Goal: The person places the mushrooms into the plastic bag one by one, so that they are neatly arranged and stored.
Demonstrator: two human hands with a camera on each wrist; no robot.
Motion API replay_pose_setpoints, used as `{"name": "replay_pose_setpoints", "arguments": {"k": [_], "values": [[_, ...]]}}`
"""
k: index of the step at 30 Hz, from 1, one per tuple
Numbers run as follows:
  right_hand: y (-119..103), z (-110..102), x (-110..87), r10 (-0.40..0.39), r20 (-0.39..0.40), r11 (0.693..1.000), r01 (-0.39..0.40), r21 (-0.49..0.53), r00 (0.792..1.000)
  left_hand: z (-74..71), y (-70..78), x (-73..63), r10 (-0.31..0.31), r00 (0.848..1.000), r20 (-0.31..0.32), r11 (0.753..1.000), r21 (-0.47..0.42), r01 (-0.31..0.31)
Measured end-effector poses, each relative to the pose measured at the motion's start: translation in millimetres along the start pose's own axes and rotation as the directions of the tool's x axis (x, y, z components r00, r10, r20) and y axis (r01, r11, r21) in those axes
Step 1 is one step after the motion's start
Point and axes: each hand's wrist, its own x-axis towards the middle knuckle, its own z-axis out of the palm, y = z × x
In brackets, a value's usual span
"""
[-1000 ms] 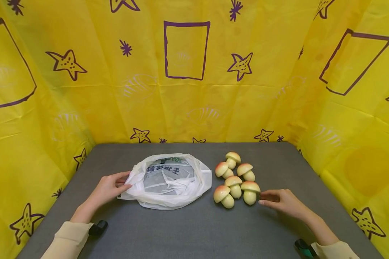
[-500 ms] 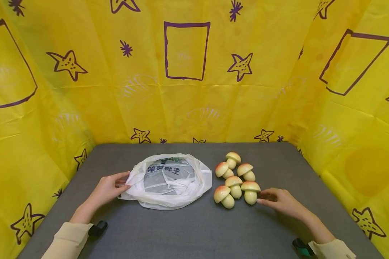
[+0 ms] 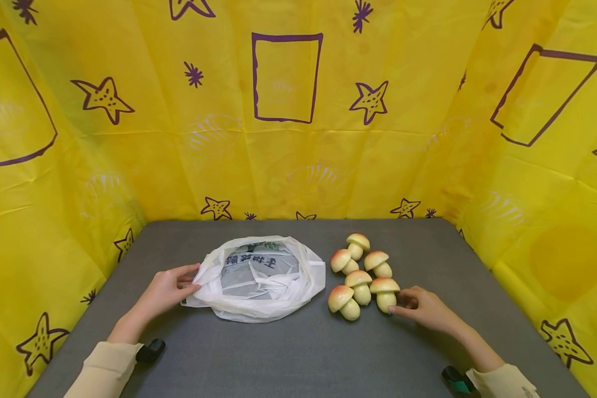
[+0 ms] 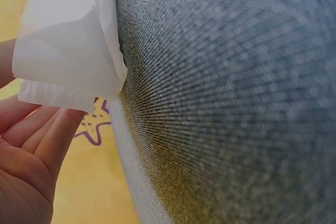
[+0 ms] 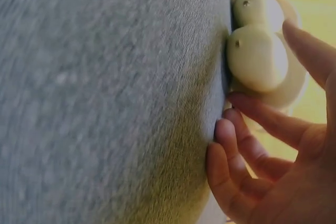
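My left hand (image 3: 166,290) pinches the left edge of a white plastic bag (image 3: 310,276). The bag lies with its mouth spread and dark printed characters inside. In the left wrist view, the thumb and fingers sit on either side of the folded white plastic (image 4: 68,40). Several toy mushrooms with yellow stems and orange-tinged caps lie to the bag's right. My right hand (image 3: 423,308) is at the nearest right mushroom (image 3: 385,287), its thumb overlapping the stem. In the right wrist view, thumb and index finger stand apart on two sides of that mushroom's round stem (image 5: 257,59).
The grey tabletop (image 3: 278,359) stretches in front of the bag and mushrooms. A yellow curtain (image 3: 298,166) with starfish drawings encloses the back and sides. Another mushroom (image 3: 343,301) lies between the bag and the one at my right hand.
My right hand has moved a little left and away from me, up to the near right mushroom, whose stem has shifted slightly right. My left hand and the bag have stayed still.
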Motion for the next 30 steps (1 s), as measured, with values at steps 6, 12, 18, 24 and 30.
{"name": "replay_pose_setpoints", "arguments": {"k": [6, 12, 18, 24, 30], "values": [[-3, 2, 4.2, 0.031, 0.005, 0.999, -0.031, 0.008, 1.0, 0.7, -2.6, 0.2, 0.001, 1.0, -0.01, 1.0, 0.002, -0.001], [-3, 2, 7.2, 0.052, 0.025, 0.998, -0.053, 0.018, 0.998, 0.6, -2.0, -1.0, 0.005, 1.0, -0.002, 1.0, -0.004, -0.005], [0, 1, 10.4, 0.045, 0.038, 0.998, -0.046, 0.036, 0.998, 0.5, -1.9, -1.7, 0.001, 1.0, 0.005, 1.0, -0.005, -0.001], [1, 0, 12.1, 0.034, 0.042, 0.998, -0.035, 0.044, 0.999, 0.1, -1.2, -1.5, -0.007, 1.0, 0.008, 1.0, 0.008, 0.007], [1, -1, 13.4, 0.036, 0.054, 0.998, -0.039, 0.05, 0.998, 0.2, -0.7, -1.3, -0.019, 1.0, 0.005, 1.0, 0.021, 0.019]]}}
